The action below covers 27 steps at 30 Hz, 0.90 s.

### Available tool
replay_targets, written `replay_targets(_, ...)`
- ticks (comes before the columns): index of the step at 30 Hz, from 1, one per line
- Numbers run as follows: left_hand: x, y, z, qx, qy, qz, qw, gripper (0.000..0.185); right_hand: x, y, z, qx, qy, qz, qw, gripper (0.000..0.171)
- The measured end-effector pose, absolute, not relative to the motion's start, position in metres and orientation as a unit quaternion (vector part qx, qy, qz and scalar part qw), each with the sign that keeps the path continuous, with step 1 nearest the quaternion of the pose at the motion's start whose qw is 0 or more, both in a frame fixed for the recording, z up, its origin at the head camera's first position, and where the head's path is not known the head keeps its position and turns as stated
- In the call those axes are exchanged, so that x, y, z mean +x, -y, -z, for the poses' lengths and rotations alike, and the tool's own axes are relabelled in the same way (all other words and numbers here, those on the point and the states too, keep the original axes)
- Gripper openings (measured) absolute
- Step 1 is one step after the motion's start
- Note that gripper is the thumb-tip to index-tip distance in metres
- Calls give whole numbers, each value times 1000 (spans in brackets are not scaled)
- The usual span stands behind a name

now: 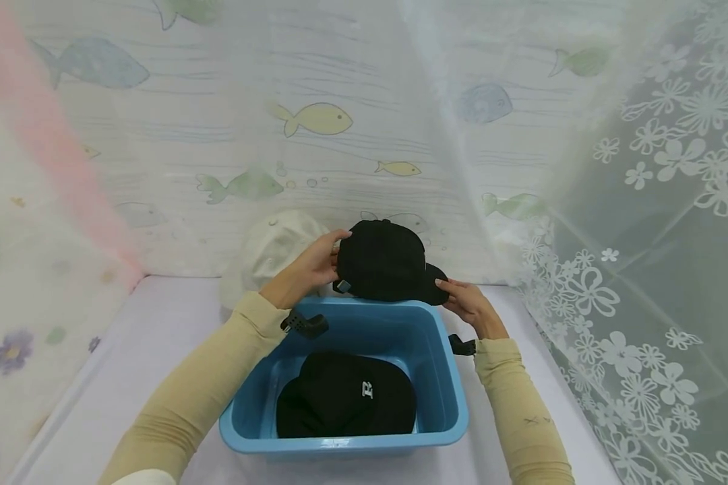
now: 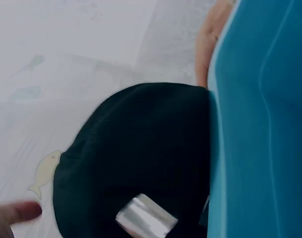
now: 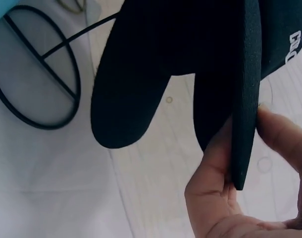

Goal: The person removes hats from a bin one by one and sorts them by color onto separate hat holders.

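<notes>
The left hand [image 1: 306,269] grips the crown of a black fabric baseball cap [image 1: 385,263], and the right hand [image 1: 470,306] pinches its brim, holding it over the far rim of a blue plastic tub [image 1: 439,377]. Inside lies another black cap with a white logo [image 1: 346,397]. A white cap [image 1: 269,252] sits behind on the counter [image 1: 127,377].

White logo on black cap [image 1: 346,397] in tub — illegible; nothing else readable.

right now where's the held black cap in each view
Head: held cap centre, above the tub's far rim, between left hand and right hand.
Left wrist: fills lower centre, against the tub wall.
Right wrist: brim along the top, pinched by fingers.
Shared landmark: blue tub, head and left wrist views.
</notes>
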<state>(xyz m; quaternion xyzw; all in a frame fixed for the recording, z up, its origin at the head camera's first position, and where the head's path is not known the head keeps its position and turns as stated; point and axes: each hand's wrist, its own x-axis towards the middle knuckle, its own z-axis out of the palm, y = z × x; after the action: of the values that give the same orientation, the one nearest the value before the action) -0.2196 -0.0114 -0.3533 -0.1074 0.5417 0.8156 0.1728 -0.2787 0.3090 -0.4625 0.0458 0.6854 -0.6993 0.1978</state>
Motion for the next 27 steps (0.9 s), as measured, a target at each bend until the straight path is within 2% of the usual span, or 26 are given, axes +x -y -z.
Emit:
replay_targets(3,-222,10,353,-88,-569,-805,140,37,-280,-308,462,27,-693,693,199,70)
replay_targets(6,-225,8,353,-86,-587,-797,115,64,-282,-305,462,24,-704,685,187,67)
replay_targets(9,-231,5,354,-75,-602,-787,111,79,-284,-303,460,37,-717,678,159,66)
replay_targets(15,-241,2,360,-76,-632,-765,98,80,-288,-300,452,58,-744,657,107,69)
replay_targets(21,-243,1,368,-87,-664,-736,101,81,-290,-298,452,78,-771,621,121,68)
replay_targets(27,-246,-5,376,-86,-685,-716,105,103,-292,-301,464,88,-789,593,133,75)
